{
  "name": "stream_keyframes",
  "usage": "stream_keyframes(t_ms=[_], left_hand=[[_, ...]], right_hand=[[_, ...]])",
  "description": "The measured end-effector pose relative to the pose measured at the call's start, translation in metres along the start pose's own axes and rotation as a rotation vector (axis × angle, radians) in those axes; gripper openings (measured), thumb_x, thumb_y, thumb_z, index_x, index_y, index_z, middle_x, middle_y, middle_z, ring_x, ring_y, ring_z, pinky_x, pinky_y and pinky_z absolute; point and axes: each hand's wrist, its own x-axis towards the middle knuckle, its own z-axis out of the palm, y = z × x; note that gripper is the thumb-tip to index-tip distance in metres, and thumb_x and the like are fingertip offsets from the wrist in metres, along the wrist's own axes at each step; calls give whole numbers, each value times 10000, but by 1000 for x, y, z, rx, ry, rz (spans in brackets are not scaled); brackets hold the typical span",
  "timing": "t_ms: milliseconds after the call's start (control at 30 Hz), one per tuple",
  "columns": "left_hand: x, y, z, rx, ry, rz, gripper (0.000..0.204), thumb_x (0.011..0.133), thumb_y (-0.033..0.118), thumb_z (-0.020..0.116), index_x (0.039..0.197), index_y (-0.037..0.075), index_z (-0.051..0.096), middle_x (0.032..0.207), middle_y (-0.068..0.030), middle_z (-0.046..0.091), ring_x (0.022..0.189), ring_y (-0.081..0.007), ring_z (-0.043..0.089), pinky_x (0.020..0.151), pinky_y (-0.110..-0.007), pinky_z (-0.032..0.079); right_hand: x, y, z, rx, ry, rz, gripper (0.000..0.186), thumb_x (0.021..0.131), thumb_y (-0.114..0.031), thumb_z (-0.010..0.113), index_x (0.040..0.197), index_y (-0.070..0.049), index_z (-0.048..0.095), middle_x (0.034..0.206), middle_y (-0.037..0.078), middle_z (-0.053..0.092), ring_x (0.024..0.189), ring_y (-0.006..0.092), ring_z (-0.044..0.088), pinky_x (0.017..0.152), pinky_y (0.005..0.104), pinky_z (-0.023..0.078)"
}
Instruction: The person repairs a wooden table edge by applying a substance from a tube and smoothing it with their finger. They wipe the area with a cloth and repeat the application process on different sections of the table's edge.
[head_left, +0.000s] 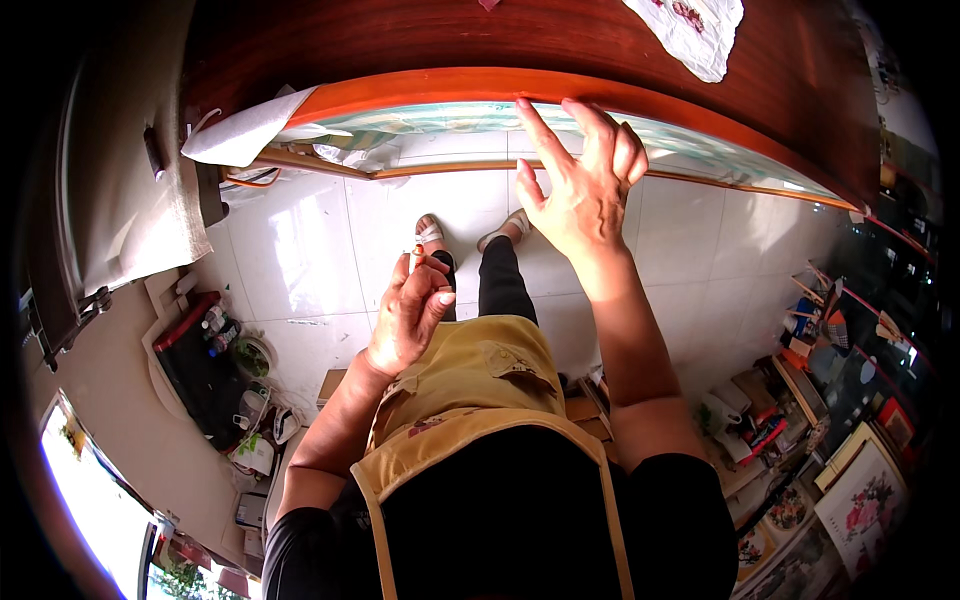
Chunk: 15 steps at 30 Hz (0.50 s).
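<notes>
My left hand (pixel 405 315) is raised in front of my yellow apron (pixel 470 370), its fingers curled. Between the fingertips sits a small thin stick (pixel 416 258), pale with an orange-brown part, like a cigarette; its kind is hard to make out. Higher up and to the right, my right hand (pixel 585 185) reaches to the front edge of a reddish-brown wooden table (pixel 400 45). Its thumb and index finger are stretched apart, the other fingers partly bent, and no object shows in it. The fingertips overlap the table edge; whether they press on it I cannot tell.
A crumpled white paper (pixel 705 45) with dark red bits lies on the table's far right. White cloth (pixel 240 135) hangs over its left corner. Green-and-white striped material (pixel 440 117) shows beneath the edge. Boxes and pictures (pixel 865 500) crowd the right; a dark red-edged case (pixel 195 350) stands left.
</notes>
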Motion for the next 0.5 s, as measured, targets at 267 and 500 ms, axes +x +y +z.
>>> stream_keyframes(t_ms=[267, 500], left_hand=[[0, 0, 1, -25, -8, -30, 172, 998, 158, 617, 952, 0, 567, 898, -108, 578, 996, -332, 561, 890, -451, 467], [0, -3, 0, -1, 5, 2, 188, 997, 173, 620, 936, 1, 570, 902, -119, 582, 991, -337, 560, 880, -444, 463]], right_hand=[[0, 1, 0, 18, -4, 35, 614, 779, -315, 751, 1381, -342, 634, 1343, 40, 474, 1220, 287, 396, 1073, 474, 258], [-6, 4, -6, 249, 29, 57, 542, 783, -292, 752, 1321, -278, 682, 1304, 78, 512, 1194, 282, 430, 1058, 452, 292]])
